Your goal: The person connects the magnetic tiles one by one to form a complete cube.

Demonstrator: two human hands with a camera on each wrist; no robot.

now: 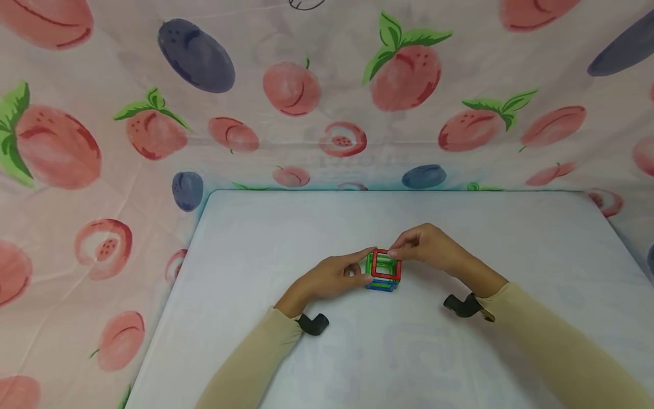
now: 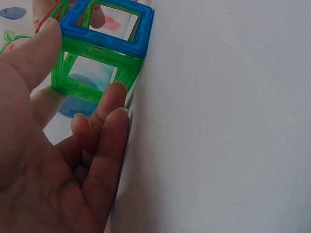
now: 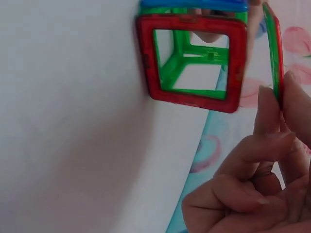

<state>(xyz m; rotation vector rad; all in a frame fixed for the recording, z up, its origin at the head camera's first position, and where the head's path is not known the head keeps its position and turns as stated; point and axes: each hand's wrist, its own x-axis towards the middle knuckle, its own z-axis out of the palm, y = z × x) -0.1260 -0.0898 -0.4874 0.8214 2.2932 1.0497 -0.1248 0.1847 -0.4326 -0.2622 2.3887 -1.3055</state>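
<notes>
Near the middle of the table stands a small cube of see-through magnetic tiles, with a blue tile (image 2: 103,38) and green tiles (image 2: 92,52) in the left wrist view. On its side in the right wrist view is a red tile (image 3: 193,102). My left hand (image 1: 332,276) grips the cube at its left, thumb at the near corner and index finger reaching along the far edge. My right hand (image 1: 426,247) pinches a red tile (image 1: 386,276) between thumb and finger over the cube's top. Edge-on, this held tile (image 3: 277,53) shows red and green and stands apart from the cube's red side.
A white table (image 1: 245,238) lies under both hands. Behind it and at its sides hangs a fruit-print cloth (image 1: 317,130). Dark bands with black pieces (image 1: 314,324) sit at both wrists, next to beige sleeves (image 1: 250,363).
</notes>
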